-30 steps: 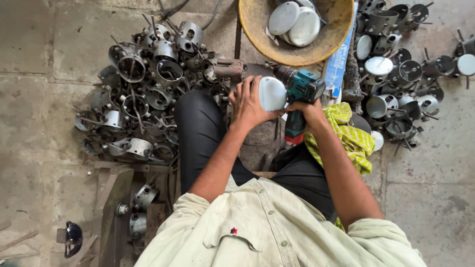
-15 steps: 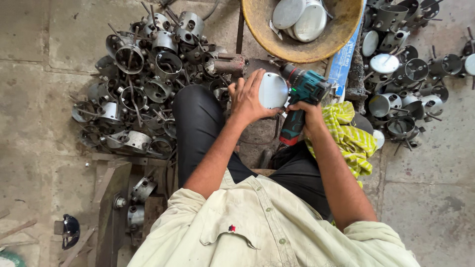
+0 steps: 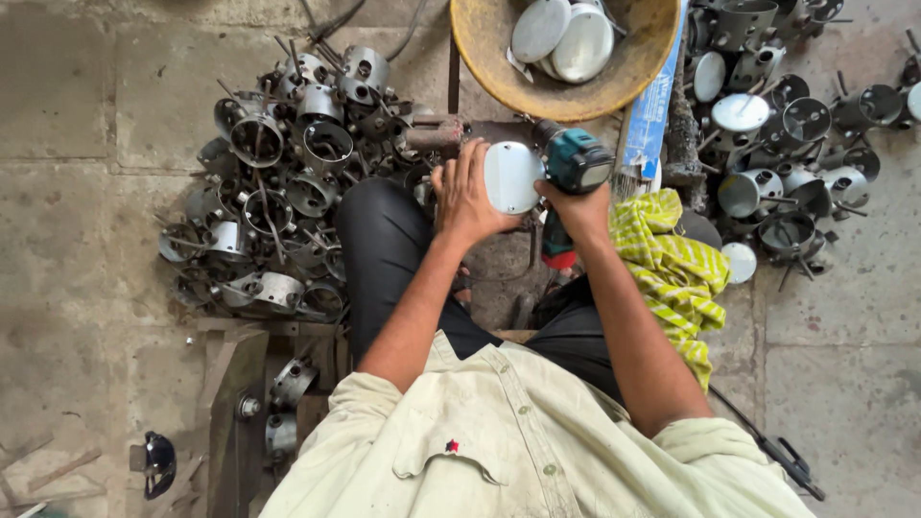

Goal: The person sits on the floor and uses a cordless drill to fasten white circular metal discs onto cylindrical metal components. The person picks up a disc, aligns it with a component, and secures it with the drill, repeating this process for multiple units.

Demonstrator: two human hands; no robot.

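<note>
Here the pale oval metal lid (image 3: 511, 176) sits directly between the two hands, just below the rim of the yellow basin (image 3: 566, 91) and above the person's dark-trousered knees. Its long axis runs roughly up and down in the view, towards the basin. The left hand (image 3: 467, 197) is the one on it: fingers spread and curled round the lid's left edge, pressing it in place. The right hand (image 3: 578, 206) is closed around the grip of a teal power drill (image 3: 576, 165), whose nose points leftwards and meets the lid's right side; whether the bit is actually in the metal is hard to tell, since the lid hides the tip. Both hands are thus clamped, one on the lid, one on the drill, close together with only the lid between them. Left of the basin lies a heap of grey metal cylinders (image 3: 278, 182); right of it, more lidded housings (image 3: 787, 182). A yellow-green striped cloth (image 3: 672, 269) lies below the basin, beside the right forearm.
</note>
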